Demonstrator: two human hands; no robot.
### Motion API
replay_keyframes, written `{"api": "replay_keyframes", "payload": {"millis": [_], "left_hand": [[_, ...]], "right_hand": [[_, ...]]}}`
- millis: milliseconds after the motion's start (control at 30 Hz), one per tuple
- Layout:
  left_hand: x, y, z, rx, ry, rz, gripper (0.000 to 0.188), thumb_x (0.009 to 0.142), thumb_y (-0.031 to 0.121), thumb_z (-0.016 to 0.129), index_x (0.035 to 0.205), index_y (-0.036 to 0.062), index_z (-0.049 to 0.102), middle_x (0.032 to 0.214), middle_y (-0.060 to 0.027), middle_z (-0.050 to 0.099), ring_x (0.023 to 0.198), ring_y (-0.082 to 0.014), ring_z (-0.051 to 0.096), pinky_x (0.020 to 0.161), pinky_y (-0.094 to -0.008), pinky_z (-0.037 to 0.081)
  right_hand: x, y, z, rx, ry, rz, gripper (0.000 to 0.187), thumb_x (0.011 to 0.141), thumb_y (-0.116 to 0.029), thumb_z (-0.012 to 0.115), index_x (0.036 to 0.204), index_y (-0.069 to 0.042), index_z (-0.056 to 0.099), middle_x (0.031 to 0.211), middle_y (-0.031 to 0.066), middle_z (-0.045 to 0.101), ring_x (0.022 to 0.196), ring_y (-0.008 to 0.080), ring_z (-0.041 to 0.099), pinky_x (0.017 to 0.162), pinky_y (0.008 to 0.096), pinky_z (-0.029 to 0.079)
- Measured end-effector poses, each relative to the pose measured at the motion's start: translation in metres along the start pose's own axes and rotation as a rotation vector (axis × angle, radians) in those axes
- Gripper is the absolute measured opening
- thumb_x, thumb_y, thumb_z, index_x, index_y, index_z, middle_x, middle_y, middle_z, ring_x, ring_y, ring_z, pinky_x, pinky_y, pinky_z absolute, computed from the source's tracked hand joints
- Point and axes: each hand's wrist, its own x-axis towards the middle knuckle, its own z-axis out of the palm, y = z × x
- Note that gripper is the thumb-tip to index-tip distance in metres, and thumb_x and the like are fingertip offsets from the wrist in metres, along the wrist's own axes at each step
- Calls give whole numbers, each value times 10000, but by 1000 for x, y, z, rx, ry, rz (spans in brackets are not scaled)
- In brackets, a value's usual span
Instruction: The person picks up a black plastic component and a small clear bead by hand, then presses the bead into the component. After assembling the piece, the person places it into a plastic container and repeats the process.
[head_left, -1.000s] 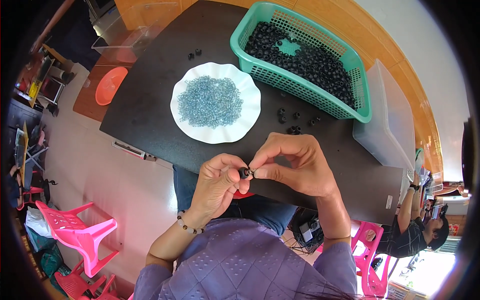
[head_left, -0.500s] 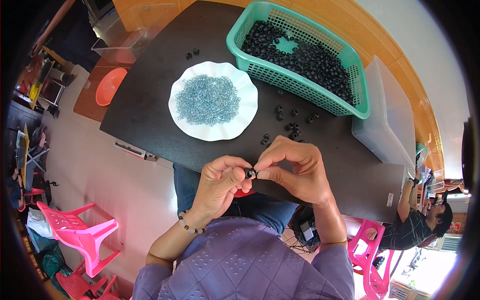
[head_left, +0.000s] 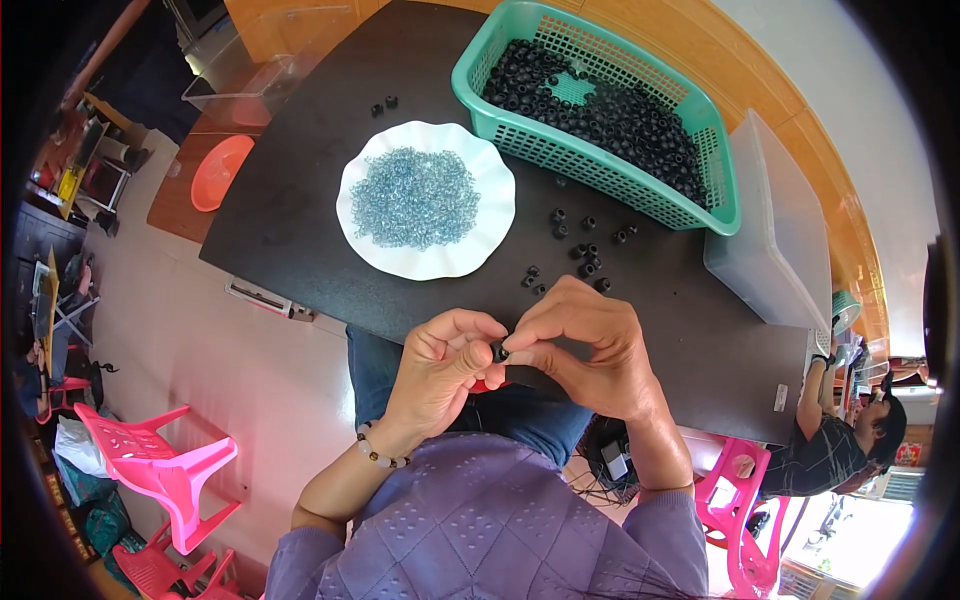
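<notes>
Between the thumb and fingers of my left hand (head_left: 440, 365) is a small black cap-like part (head_left: 498, 351). The thumb and forefinger of my right hand (head_left: 585, 345) are pinched together against its right side. Whatever they hold there is too small to make out. Both hands are over my lap, at the near edge of the dark table (head_left: 300, 215). Beyond them stands a white wavy-rimmed plate (head_left: 356, 240) heaped with small clear bluish rings (head_left: 415, 200). Several loose black parts (head_left: 588, 252) lie just past my right hand.
A green perforated basket (head_left: 590, 175) full of black parts stands at the far right, with a translucent plastic bin (head_left: 770, 225) beside it. An orange bowl (head_left: 221, 172) is at the left. Pink chairs (head_left: 165, 460) stand on the floor; another person (head_left: 840, 440) sits at the right.
The black part has turned a little in my left fingers. My right fingertips have come slightly left against it, and the shiny bit seen between them is now hidden.
</notes>
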Motion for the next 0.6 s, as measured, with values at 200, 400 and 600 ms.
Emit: {"api": "replay_keyframes", "payload": {"millis": [200, 400, 600], "left_hand": [[0, -5, -6, 104, 10, 50, 256, 849, 157, 686, 1030, 0, 597, 804, -58, 652, 666, -105, 619, 631, -223, 525], [-2, -10, -7, 69, 28, 10, 214, 851, 141, 686, 1005, 18, 601, 865, -72, 660, 675, -117, 622, 633, -227, 521], [-7, -20, -6, 15, -22, -25, 197, 865, 131, 669, 998, 12, 585, 907, -92, 659, 712, -138, 623, 631, -248, 511]], "right_hand": [[-1, -2, 2, -68, -19, 19, 160, 678, 39, 731, 802, -60, 711, 757, 23, 654, 721, 147, 553, 669, 280, 427], [-7, 5, 4, -10, 5, 97, 169, 686, 16, 750, 830, -65, 715, 771, 29, 645, 736, 149, 558, 682, 279, 432], [-14, 9, -2, 139, -122, 255, 243, 690, -53, 790, 924, -72, 727, 808, 36, 647, 754, 150, 574, 713, 280, 435]]}}
